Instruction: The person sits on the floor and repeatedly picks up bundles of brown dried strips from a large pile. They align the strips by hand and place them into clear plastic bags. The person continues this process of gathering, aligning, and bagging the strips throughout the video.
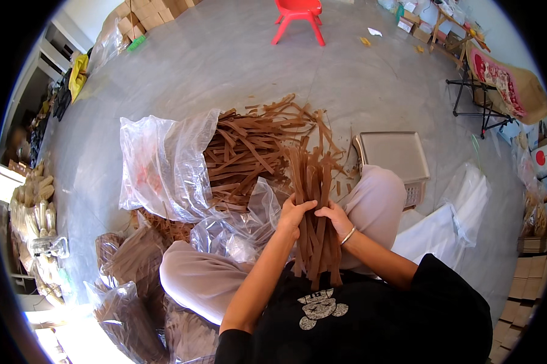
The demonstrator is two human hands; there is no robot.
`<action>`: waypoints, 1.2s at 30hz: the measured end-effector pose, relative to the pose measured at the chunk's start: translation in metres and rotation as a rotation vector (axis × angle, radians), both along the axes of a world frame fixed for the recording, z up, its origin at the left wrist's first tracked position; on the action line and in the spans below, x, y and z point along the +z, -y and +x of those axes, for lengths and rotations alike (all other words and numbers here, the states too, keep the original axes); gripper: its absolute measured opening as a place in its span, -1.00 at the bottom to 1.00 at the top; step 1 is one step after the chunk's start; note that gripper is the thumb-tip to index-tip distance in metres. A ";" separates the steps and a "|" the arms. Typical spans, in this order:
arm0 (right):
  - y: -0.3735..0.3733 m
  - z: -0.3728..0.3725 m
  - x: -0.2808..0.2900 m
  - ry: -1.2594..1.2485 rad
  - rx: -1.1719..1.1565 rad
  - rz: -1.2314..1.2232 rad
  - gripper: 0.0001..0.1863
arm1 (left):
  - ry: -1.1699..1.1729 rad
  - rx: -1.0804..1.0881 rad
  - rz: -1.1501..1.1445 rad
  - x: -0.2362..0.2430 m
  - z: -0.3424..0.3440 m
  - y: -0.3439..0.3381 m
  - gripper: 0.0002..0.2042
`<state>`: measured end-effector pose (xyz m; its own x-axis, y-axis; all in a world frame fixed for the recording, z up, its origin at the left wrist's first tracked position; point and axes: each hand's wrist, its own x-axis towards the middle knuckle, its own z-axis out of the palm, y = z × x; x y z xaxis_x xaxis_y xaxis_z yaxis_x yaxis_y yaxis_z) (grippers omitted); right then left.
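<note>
A big clear plastic bag [158, 167] lies open on the grey floor [237, 60] at about ten o'clock from the hands, its mouth turned toward two o'clock, and a heap of flat brown strips [249, 145] spills out of it onto the concrete. Nearer the person's knees, at about eight o'clock from the hands, a smaller clear bag [237, 233] sits crumpled; what is inside I cannot tell. Further down at seven o'clock, more clear bags [128, 303] hold packed brown strips of the same kind.

The person sits on the floor with a bundle of strips [314, 212] held upright between the knees, right in the middle of the scene. The strips are long, thin, flat and reddish brown, like ribbons; their top ends fan out unevenly at twelve o'clock, and the lower ends hang against the black shirt. The left hand [293, 213] is closed around the bundle from its nine o'clock side, and the right hand [334, 215], with a bangle at the wrist, clasps it from three o'clock, fingers wrapped on the strips.

A metal-topped scale [391, 155] stands at one o'clock, just beyond the right knee. A red chair [299, 18] stands far off at twelve.
</note>
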<state>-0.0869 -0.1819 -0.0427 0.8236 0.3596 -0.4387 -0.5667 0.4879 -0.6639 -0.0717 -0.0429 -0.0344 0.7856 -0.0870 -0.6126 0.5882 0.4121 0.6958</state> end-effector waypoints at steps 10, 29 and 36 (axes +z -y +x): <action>-0.009 0.005 0.013 0.402 0.113 -0.275 -0.33 | 0.078 0.046 -0.272 0.009 -0.008 -0.020 -0.39; -0.011 0.099 0.087 1.025 0.328 -0.893 -0.41 | 0.207 -0.076 -0.669 0.006 -0.022 -0.052 -0.50; -0.028 0.177 0.088 1.135 0.110 -0.893 -0.23 | 0.209 -0.210 -0.651 0.017 -0.018 -0.032 -0.50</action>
<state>0.0900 -0.1542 0.0452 0.8603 0.4032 0.3121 0.4554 -0.3324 -0.8259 -0.0896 -0.0111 -0.0171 0.8075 -0.5460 -0.2231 0.5817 0.6749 0.4541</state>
